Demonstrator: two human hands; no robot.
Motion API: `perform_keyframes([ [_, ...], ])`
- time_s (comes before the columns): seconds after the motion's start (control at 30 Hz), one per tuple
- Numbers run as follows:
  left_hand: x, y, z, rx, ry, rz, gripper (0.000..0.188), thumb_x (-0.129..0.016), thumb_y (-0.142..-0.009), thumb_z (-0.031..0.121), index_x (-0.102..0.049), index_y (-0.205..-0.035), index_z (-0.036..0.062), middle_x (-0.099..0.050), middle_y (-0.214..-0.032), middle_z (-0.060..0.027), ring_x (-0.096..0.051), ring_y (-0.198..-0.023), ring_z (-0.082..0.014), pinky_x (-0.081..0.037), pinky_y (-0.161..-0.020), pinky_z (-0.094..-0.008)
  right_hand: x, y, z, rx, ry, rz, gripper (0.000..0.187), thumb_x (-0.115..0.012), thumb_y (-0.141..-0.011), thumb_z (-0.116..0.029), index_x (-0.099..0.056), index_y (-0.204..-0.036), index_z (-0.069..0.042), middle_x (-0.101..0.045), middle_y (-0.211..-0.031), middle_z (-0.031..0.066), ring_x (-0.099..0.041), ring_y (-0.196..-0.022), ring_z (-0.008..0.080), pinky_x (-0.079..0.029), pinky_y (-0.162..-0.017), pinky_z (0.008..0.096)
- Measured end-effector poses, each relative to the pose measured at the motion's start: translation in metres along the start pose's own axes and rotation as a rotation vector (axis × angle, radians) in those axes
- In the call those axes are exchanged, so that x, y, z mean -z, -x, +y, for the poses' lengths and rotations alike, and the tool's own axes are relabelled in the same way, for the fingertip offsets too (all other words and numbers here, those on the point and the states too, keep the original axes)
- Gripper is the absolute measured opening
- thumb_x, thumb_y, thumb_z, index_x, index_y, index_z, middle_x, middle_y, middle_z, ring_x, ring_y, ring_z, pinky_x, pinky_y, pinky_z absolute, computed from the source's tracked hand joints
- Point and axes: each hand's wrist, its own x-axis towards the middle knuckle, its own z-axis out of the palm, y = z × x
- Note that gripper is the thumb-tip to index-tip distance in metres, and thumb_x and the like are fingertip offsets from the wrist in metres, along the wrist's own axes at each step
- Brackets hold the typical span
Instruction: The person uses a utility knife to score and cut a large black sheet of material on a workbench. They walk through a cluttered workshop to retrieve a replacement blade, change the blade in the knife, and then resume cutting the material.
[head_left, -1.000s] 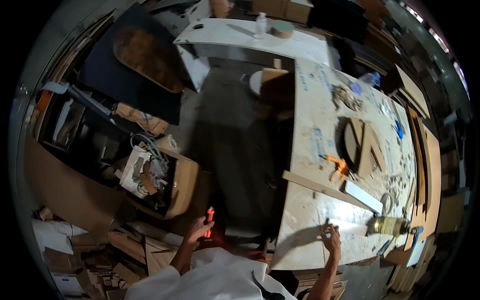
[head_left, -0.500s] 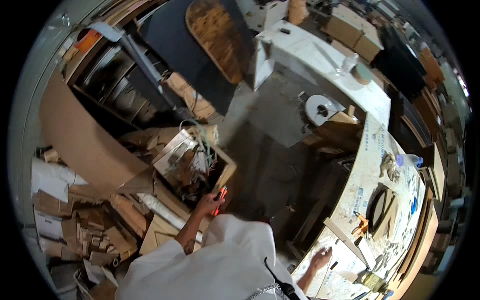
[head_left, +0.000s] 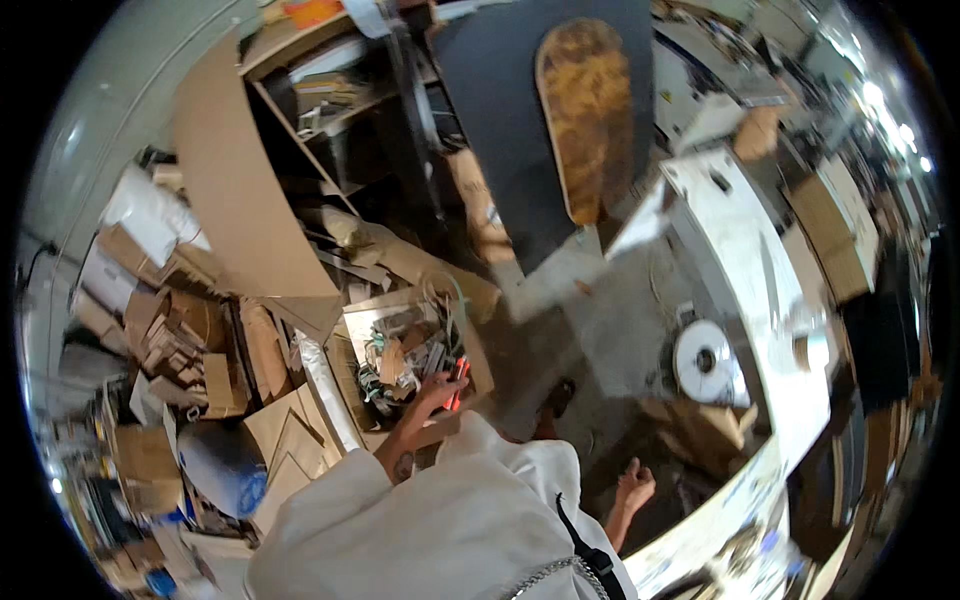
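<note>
My left hand (head_left: 434, 391) is closed around an orange-red and black utility knife (head_left: 459, 382), held upright in front of my body. Just beyond that hand, an open box (head_left: 481, 358) holds a jumble of scrap, strips and tangled cord (head_left: 398, 352). My right hand (head_left: 634, 488) hangs in the air between my body and the white workbench (head_left: 720, 535), its fingers curled in; nothing shows in them. The bench is smeared by motion, so the tools on it are hard to make out.
A white spool (head_left: 703, 362) stands on the floor ahead, left of the long white counter (head_left: 790, 330). A black panel with a brown rounded board (head_left: 585, 120) leans at the far side. Cardboard sheets (head_left: 245, 190) and scraps crowd the left. A foot (head_left: 562, 397) shows on the floor.
My view has swung left, so the box sits nearer the middle. My right hand has come off the workbench into the air. The left hand still holds the knife.
</note>
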Motion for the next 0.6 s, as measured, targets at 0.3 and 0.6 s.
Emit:
perform_keyframes([
  [0.3,-0.048,-0.015,-0.034,-0.060,-0.108,0.038,0.041,-0.075,-0.081,0.042,-0.071,-0.106,0.0106,-0.072,-0.091,-0.0087,-0.066,-0.078,-0.0190,-0.050,-0.066,-0.0372,-0.018,-0.330,-0.116,0.197,-0.489,-0.274,0.031,-0.061,-0.097,-0.018,-0.060,-0.123,-0.001,-0.064,-0.070,0.0070,-0.056,-0.054,0.0119,-0.042,-0.045,0.0282],
  [0.6,-0.123,-0.017,-0.051,0.478,1.003,0.342,0.028,-0.075,-0.084,0.026,-0.071,-0.100,0.0030,-0.068,-0.084,-0.0104,-0.062,-0.072,-0.0168,-0.048,-0.062,-0.0359,-0.227,-0.364,-0.336,0.787,0.111,-0.787,0.033,-0.062,-0.095,-0.023,-0.063,-0.122,-0.004,-0.070,-0.085,0.0117,-0.065,-0.075,0.0175,-0.051,-0.068,0.0341],
])
